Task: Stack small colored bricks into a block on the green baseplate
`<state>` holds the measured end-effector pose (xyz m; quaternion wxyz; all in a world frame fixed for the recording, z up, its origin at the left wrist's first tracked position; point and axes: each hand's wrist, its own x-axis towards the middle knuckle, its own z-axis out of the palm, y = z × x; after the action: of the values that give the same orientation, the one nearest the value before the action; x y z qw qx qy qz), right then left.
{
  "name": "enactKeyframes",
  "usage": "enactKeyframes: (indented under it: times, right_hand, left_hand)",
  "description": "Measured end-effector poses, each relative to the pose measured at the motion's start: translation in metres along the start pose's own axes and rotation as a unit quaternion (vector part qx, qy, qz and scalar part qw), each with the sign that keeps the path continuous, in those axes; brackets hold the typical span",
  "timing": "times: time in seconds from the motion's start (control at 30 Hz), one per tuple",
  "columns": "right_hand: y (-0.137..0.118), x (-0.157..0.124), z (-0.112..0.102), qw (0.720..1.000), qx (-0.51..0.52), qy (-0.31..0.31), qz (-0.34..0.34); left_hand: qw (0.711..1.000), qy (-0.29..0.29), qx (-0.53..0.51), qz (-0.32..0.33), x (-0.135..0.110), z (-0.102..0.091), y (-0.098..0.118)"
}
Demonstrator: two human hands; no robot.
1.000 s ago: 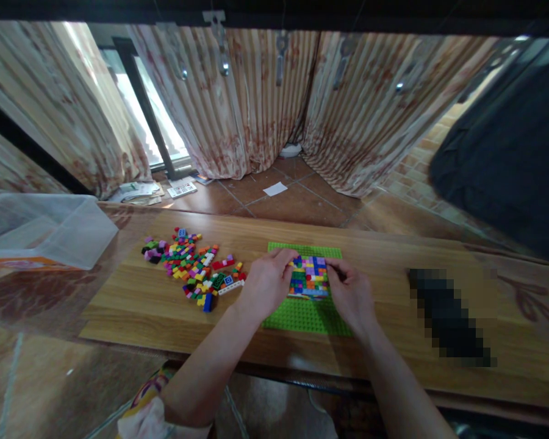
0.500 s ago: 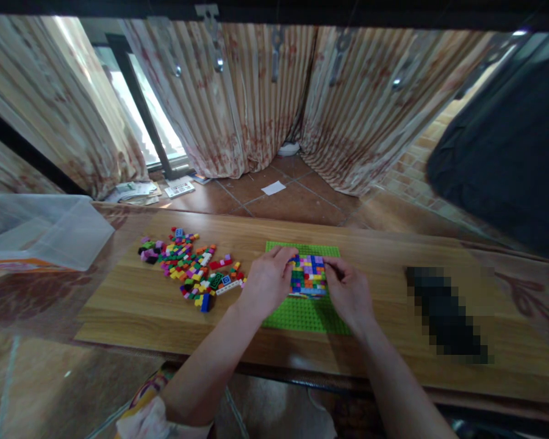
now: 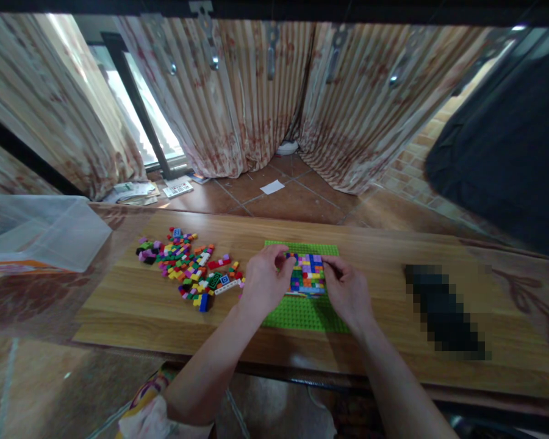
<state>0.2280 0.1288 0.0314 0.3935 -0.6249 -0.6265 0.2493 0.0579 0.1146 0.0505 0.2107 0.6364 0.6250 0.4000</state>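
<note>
A block of many-coloured toy bricks point(image 3: 308, 274) sits over the green studded baseplate point(image 3: 304, 314). My left hand point(image 3: 264, 280) is curled round the block's left side, with the thumb on its upper left corner and a small gap between thumb and forefinger. On the right side, my right hand point(image 3: 346, 286) grips the block's edge, fingertips at the upper right corner. Both palms hide parts of the baseplate. To the left of my left hand lies a loose pile of toy bricks point(image 3: 190, 262), with a long white brick point(image 3: 227, 288) nearest to it.
A clear plastic box point(image 3: 41, 235) stands at the left end of the wooden table point(image 3: 132, 323). A blurred-out dark object point(image 3: 446, 311) lies on the right. Beyond the table are striped curtains point(image 3: 251, 110) and papers point(image 3: 272, 187) on the tiled floor.
My left thumb and forefinger have parted slightly at the block's upper left corner. The right hand keeps its hold, and the view has shifted a little.
</note>
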Motion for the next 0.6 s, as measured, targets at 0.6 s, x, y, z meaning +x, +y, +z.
enactKeyframes:
  times: [0.6]
  right_hand:
    - [0.0,0.0,0.0,1.0,-0.012,-0.009,0.002]
  left_hand:
    - [0.954,-0.027,-0.257,-0.152,0.013,0.008,-0.018]
